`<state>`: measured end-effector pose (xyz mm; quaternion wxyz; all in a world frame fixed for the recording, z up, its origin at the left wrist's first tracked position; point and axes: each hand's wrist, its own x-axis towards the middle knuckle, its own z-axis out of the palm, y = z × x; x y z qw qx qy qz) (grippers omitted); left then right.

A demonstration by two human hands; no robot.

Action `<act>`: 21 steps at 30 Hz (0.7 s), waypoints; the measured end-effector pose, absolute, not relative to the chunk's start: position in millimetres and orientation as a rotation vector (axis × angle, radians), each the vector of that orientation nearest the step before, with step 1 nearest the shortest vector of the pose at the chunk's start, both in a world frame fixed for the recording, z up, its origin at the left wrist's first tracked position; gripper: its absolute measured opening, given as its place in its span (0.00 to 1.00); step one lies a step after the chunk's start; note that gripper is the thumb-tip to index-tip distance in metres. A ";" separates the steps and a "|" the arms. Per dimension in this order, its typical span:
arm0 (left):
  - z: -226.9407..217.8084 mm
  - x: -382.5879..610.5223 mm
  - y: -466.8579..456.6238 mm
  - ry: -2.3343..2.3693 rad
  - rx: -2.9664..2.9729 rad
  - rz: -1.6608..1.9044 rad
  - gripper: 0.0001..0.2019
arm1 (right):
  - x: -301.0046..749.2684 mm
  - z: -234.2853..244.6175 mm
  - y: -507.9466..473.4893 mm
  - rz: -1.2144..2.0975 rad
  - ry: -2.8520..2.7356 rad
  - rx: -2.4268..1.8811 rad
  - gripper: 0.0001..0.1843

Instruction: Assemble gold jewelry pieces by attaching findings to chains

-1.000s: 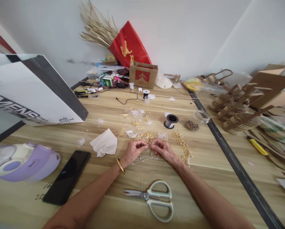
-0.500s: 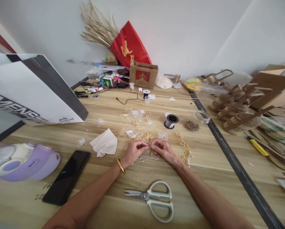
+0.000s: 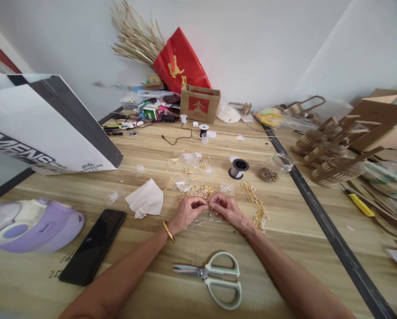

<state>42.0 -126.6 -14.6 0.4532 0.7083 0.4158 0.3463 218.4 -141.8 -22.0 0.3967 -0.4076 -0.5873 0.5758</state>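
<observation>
My left hand (image 3: pixel 189 210) and my right hand (image 3: pixel 227 208) meet fingertip to fingertip over the table. Both are closed in a pinch; what sits between the fingers is too small to make out. Just beyond them lies a heap of gold and silver beads (image 3: pixel 198 191). Under the fingers, a silver chain (image 3: pixel 197 221) rests on the wood, partly hidden by my hands. Gold chains (image 3: pixel 258 208) are spread to the right of my right hand. Nearer to me, between my forearms, lie scissors (image 3: pixel 215 275) with pale green handles, their blades pointing left.
Left of my hands are a white tissue (image 3: pixel 145 199), a black phone (image 3: pixel 92 248) and a purple-and-white device (image 3: pixel 42 226). A wire spool (image 3: pixel 239 169) and a clear jar of beads (image 3: pixel 269 174) stand beyond on the right. A yellow-handled tool (image 3: pixel 360 204) lies far right.
My fingertips have shifted very slightly, still pinched together at the same spot. Everything else stays where it was.
</observation>
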 end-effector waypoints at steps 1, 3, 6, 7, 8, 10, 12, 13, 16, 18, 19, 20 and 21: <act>-15.0 42.3 -126.8 1.031 1.762 0.853 0.04 | 218.4 -22.3 -141.8 1.460 -1.497 -1.033 0.17; -16.3 42.7 -127.4 1.037 1.792 0.850 0.04 | 218.8 -23.2 -141.9 1.457 -1.513 -1.032 0.17; -19.3 42.9 -128.1 1.044 1.835 0.850 0.04 | 219.3 -24.2 -142.1 1.452 -1.517 -1.034 0.16; -20.5 42.8 -128.2 1.044 1.845 0.853 0.05 | 219.3 -24.3 -142.2 1.453 -1.513 -1.035 0.16; -21.6 42.6 -128.2 1.042 1.853 0.856 0.05 | 219.3 -24.1 -142.2 1.454 -1.510 -1.037 0.17; -23.7 42.0 -128.0 1.038 1.861 0.853 0.06 | 219.0 -23.4 -142.3 1.449 -1.505 -1.041 0.17; -25.3 41.4 -127.8 1.039 1.868 0.849 0.06 | 218.6 -22.5 -142.3 1.442 -1.502 -1.045 0.17; -25.8 41.2 -127.8 1.042 1.874 0.848 0.06 | 218.4 -22.0 -142.3 1.441 -1.500 -1.046 0.17; -26.5 41.0 -127.9 1.051 1.899 0.853 0.06 | 218.3 -21.3 -142.2 1.442 -1.492 -1.047 0.17; -26.2 41.0 -128.1 1.049 1.908 0.854 0.05 | 218.4 -21.5 -142.1 1.441 -1.491 -1.043 0.17; -25.8 41.1 -128.2 1.048 1.908 0.855 0.05 | 218.5 -21.7 -142.1 1.441 -1.492 -1.042 0.17; -25.3 41.3 -128.2 1.047 1.906 0.853 0.05 | 218.5 -22.1 -142.0 1.440 -1.494 -1.039 0.17; -24.7 41.4 -128.3 1.049 1.905 0.850 0.05 | 218.6 -22.5 -141.9 1.440 -1.495 -1.037 0.17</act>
